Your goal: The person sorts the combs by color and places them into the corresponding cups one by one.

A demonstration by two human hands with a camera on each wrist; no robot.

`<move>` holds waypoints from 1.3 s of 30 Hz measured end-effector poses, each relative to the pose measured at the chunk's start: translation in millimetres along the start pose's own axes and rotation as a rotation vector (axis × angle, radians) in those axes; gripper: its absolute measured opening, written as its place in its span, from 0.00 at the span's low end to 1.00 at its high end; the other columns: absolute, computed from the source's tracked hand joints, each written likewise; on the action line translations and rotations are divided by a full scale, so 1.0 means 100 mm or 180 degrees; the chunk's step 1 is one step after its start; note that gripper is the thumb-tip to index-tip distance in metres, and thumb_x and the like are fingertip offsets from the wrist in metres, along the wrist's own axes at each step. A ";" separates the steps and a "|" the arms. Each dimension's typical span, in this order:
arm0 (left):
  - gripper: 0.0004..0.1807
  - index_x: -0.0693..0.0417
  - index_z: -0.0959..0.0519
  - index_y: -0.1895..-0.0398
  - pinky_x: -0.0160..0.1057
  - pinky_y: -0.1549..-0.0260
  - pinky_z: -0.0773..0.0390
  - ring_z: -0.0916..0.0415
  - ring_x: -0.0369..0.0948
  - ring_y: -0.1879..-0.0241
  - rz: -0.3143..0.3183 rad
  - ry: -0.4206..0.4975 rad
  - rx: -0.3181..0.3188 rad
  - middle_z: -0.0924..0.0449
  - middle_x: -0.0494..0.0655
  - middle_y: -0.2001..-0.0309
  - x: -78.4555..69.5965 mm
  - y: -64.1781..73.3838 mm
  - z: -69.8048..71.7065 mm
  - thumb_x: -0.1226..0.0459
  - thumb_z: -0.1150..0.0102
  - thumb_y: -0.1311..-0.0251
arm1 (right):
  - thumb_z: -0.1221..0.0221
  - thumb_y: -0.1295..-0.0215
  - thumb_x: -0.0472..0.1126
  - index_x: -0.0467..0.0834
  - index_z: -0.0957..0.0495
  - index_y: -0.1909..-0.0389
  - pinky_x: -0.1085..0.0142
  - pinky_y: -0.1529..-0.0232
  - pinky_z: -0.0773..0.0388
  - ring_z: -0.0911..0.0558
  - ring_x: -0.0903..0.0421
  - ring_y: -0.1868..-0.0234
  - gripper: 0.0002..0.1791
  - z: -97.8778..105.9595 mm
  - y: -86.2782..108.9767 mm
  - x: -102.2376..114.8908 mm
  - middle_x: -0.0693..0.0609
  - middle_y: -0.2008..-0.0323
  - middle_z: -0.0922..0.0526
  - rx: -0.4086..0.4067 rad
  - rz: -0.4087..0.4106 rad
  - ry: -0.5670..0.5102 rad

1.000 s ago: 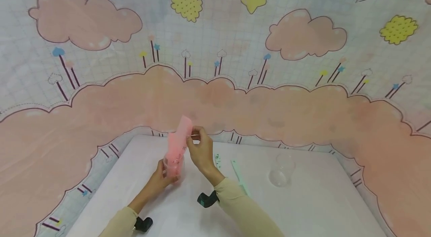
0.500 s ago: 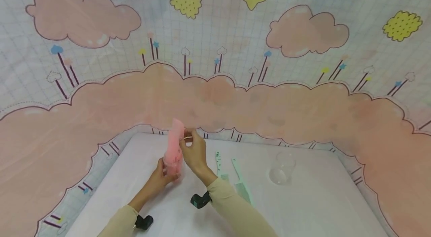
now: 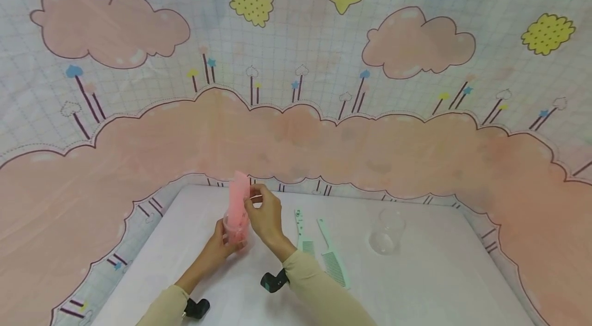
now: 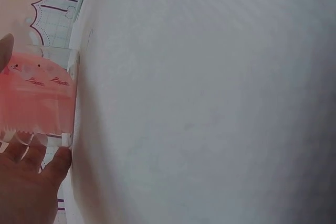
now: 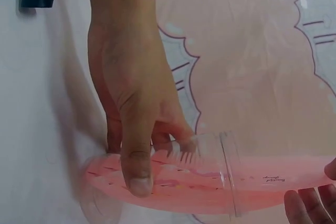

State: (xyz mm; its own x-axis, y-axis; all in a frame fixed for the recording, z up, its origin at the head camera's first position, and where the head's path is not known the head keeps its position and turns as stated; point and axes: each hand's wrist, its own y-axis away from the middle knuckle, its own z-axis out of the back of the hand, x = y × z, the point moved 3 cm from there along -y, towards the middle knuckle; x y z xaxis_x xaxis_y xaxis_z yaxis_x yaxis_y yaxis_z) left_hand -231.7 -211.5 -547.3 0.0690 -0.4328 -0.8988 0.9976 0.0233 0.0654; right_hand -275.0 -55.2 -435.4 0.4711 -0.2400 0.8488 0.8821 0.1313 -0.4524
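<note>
**Pink combs [image 5: 262, 177] stand in a clear cup [image 5: 227, 144] held between two hands**

The left hand [image 3: 217, 242] is wrapped round the cup's smooth, see-through wall; the right hand [image 3: 265, 213] has its fingers drawn close, pinching pink plastic above the rim. Whether it grips one comb or both, I cannot tell. The cup is near the far left part of the white surface [image 3: 430, 290].

The right wrist view shows what the head view blurs: comb teeth inside the cup and small dark lettering on a handle. The left wrist view adds dark red printed figures seen through the wall.

Right of the hands lie two flat mint-green combs [image 3: 331, 254] with patterned or narrow handles. Farther right is another transparent cup [image 3: 384, 243]. Behind hangs a cloud-printed cloth [image 3: 296, 146].
</note>
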 end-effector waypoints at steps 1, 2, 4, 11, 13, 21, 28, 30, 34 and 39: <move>0.51 0.51 0.60 0.25 0.60 0.35 0.33 0.47 0.63 0.26 0.0000 -0.0004 -0.0010 0.48 0.63 0.25 0.00 0.00 0.00 0.49 0.36 0.39 | 0.38 0.38 0.36 0.46 0.20 0.53 0.76 0.67 0.20 0.15 0.59 0.63 0.12 -0.01 0.00 0.00 0.51 0.61 0.13 0.0001 0.0008 0.0014; 0.51 0.51 0.60 0.25 0.60 0.35 0.32 0.47 0.63 0.26 0.0001 -0.0010 -0.0018 0.48 0.63 0.25 0.01 0.00 0.01 0.49 0.36 0.39 | 0.38 0.38 0.36 0.46 0.20 0.53 0.76 0.67 0.20 0.15 0.59 0.64 0.12 -0.01 0.00 0.00 0.51 0.61 0.13 0.0008 0.0015 0.0036; 0.52 0.52 0.60 0.25 0.60 0.35 0.32 0.46 0.63 0.27 0.0000 -0.0013 -0.0043 0.47 0.63 0.26 0.01 -0.01 0.01 0.49 0.35 0.40 | 0.37 0.38 0.36 0.45 0.19 0.53 0.76 0.67 0.21 0.15 0.60 0.64 0.12 -0.03 0.00 0.00 0.51 0.62 0.14 0.0030 0.0028 0.0079; 0.52 0.52 0.60 0.25 0.60 0.35 0.33 0.46 0.63 0.27 -0.0045 -0.0015 -0.0024 0.47 0.63 0.26 0.00 0.00 0.01 0.49 0.35 0.40 | 0.36 0.38 0.37 0.44 0.18 0.55 0.77 0.67 0.22 0.16 0.61 0.65 0.11 -0.07 0.00 0.00 0.51 0.63 0.13 0.0106 0.0081 0.0248; 0.51 0.52 0.59 0.25 0.60 0.35 0.33 0.45 0.64 0.27 -0.0038 -0.0035 -0.0031 0.46 0.64 0.26 -0.01 0.01 0.00 0.50 0.35 0.40 | 0.35 0.39 0.37 0.44 0.18 0.56 0.77 0.66 0.22 0.16 0.61 0.67 0.10 -0.08 0.01 0.01 0.51 0.65 0.13 0.0096 0.0131 0.0312; 0.51 0.54 0.58 0.26 0.60 0.35 0.32 0.44 0.65 0.28 -0.0028 -0.0061 -0.0026 0.46 0.67 0.27 0.01 0.00 0.01 0.52 0.34 0.40 | 0.34 0.40 0.36 0.42 0.17 0.60 0.77 0.67 0.23 0.16 0.62 0.69 0.08 -0.12 0.04 0.00 0.51 0.71 0.13 0.0030 0.0267 0.0416; 0.51 0.55 0.58 0.26 0.59 0.36 0.31 0.44 0.64 0.28 -0.0057 -0.0003 -0.0027 0.46 0.66 0.26 0.01 -0.01 0.01 0.53 0.34 0.40 | 0.34 0.40 0.35 0.42 0.18 0.61 0.78 0.68 0.24 0.17 0.62 0.70 0.07 -0.12 0.06 0.01 0.51 0.71 0.14 0.0015 0.0346 0.0416; 0.51 0.55 0.58 0.26 0.59 0.35 0.31 0.44 0.64 0.28 -0.0055 -0.0024 -0.0035 0.46 0.66 0.26 0.02 -0.01 0.01 0.53 0.34 0.40 | 0.34 0.40 0.36 0.42 0.18 0.62 0.77 0.68 0.24 0.17 0.62 0.70 0.06 -0.11 0.05 0.00 0.51 0.72 0.14 0.0021 0.0315 0.0427; 0.51 0.54 0.59 0.26 0.60 0.35 0.32 0.44 0.64 0.28 -0.0028 -0.0063 -0.0038 0.46 0.66 0.26 0.02 0.00 0.00 0.52 0.34 0.40 | 0.33 0.40 0.37 0.43 0.18 0.64 0.77 0.68 0.23 0.18 0.64 0.71 0.05 -0.09 0.04 -0.04 0.52 0.72 0.15 0.0077 0.0216 0.0462; 0.50 0.55 0.58 0.26 0.60 0.35 0.33 0.44 0.64 0.28 -0.0029 -0.0094 -0.0060 0.45 0.66 0.27 0.02 0.00 -0.01 0.51 0.35 0.40 | 0.33 0.41 0.38 0.43 0.18 0.64 0.78 0.68 0.22 0.18 0.64 0.71 0.06 -0.08 0.04 -0.08 0.52 0.73 0.15 0.0187 0.0131 0.0415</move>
State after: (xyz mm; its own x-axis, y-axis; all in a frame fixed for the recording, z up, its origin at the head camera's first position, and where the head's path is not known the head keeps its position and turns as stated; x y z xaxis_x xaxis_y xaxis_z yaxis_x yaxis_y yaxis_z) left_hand -231.1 -211.6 -549.9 0.0598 -0.4594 -0.8862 0.9982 0.0360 0.0487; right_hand -275.6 -60.4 -446.2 0.5066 -0.3558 0.7854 0.8622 0.1987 -0.4661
